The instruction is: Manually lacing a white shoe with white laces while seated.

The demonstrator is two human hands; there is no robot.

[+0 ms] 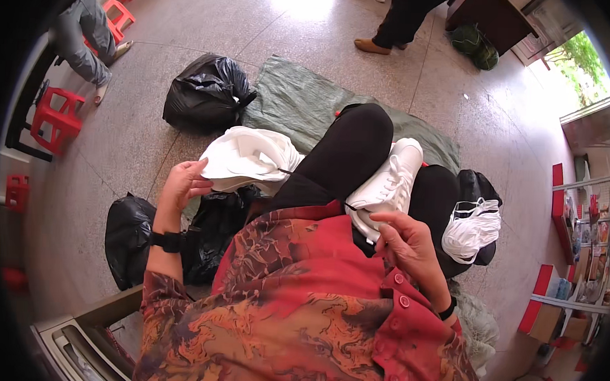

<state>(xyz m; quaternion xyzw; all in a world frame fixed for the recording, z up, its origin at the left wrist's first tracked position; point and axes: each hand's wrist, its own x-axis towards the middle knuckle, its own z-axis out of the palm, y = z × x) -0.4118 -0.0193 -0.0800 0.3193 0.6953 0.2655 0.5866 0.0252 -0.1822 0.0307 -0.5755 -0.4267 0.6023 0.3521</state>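
Observation:
A white lace-up shoe (390, 180) rests between my thighs, its toe pointing away from me. My right hand (411, 246) is at its near end, thumb and forefinger bent together in a pinch; what they hold, if anything, is too small to make out. Beside my left thigh lies a pile of white shoe uppers (249, 154). The fingers of my left hand (185, 185) close on the outer edge of one upper. A bundle of white laces (472, 232) hangs over my right knee. Thin dark strips show by the uppers and by the shoe.
Black plastic bags (209, 94) stand ahead on the left and beside my left arm. A green woven sheet (288, 98) covers floor before me. Red stools (57, 120) and a person's legs (87, 34) are far left; shelves of goods (581, 257) line the right. Another person stands ahead.

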